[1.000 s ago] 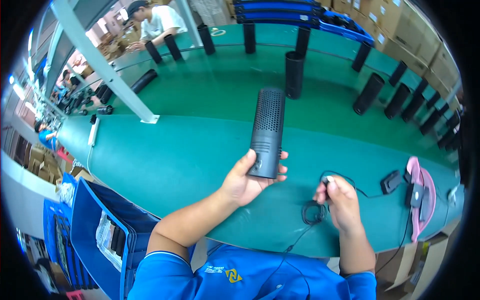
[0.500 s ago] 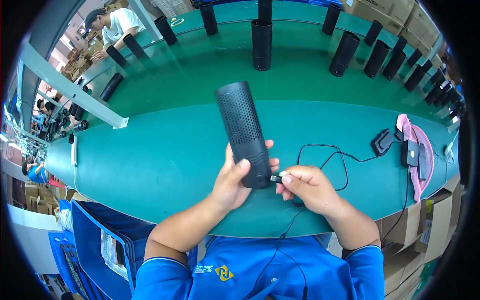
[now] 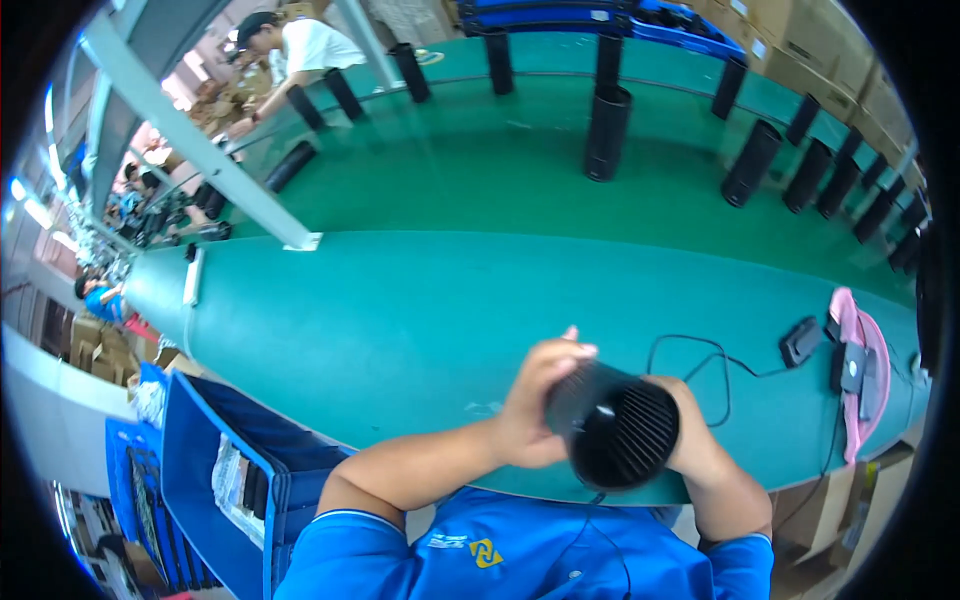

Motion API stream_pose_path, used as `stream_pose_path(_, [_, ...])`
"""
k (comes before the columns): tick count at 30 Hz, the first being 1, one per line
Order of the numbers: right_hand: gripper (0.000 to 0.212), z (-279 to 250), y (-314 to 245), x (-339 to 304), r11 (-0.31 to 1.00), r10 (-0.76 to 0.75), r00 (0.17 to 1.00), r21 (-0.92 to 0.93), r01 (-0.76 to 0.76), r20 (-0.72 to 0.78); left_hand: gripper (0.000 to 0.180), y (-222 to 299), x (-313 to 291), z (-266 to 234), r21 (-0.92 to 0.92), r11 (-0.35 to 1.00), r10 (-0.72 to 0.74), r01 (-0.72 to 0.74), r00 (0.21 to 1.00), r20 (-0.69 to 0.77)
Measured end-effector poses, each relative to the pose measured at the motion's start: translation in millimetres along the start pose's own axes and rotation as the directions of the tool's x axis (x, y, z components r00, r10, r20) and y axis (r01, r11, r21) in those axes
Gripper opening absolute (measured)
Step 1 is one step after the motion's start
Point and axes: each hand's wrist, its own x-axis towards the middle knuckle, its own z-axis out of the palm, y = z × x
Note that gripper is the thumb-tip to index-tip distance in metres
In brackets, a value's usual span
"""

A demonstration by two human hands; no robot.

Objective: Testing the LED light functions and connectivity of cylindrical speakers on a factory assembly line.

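Observation:
A black cylindrical housing (image 3: 622, 435) is tilted above the near edge of the green bench, its ribbed round end turned up toward me. My left hand (image 3: 532, 410) is closed around its left side, thumb and fingers against the wall. Against the opposite side is my right hand (image 3: 692, 430); its fingers are hidden behind the housing, and so is anything in them. A thin black cable (image 3: 728, 385) loops over the bench to the right of my hands. Beyond it lies a black block-shaped adapter (image 3: 800, 343).
Black cylinders (image 3: 607, 135) stand along the darker green strip across the bench. A pink curved band (image 3: 880, 375) with black boxes lies at right. A blue bin (image 3: 225, 425) is at lower left. One slanted post (image 3: 205, 155) meets the bench; a person (image 3: 318, 48) works beyond it.
The housing has tipped from upright to end-on and come closer to my body. My right hand, earlier pinching a small cable plug, has its fingers out of sight. The whole view has shifted.

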Motion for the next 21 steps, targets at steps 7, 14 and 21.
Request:
stream_pose_path(7, [0.018,2.4,8.8,3.6,0.995,-0.091,0.996,0.036,0.091,0.003,0.071,20.0,7.2,8.4,-0.325,0.906,-0.328,0.27,0.934,-0.139])
stream_pose_path(14, [0.016,0.4,-7.3,3.7,0.987,-0.069,0.991,0.136,0.085,-0.115,0.073,7.5,13.2,-9.4,-0.747,0.504,-0.699,0.435,0.713,-0.057])
stream_pose_path(21, [0.042,4.8,3.2,2.2,0.91,-0.031,0.987,0.403,0.093,-0.158,0.055,14.0,14.7,-3.7,-0.817,0.398,-0.76,0.417,0.648,-0.039])
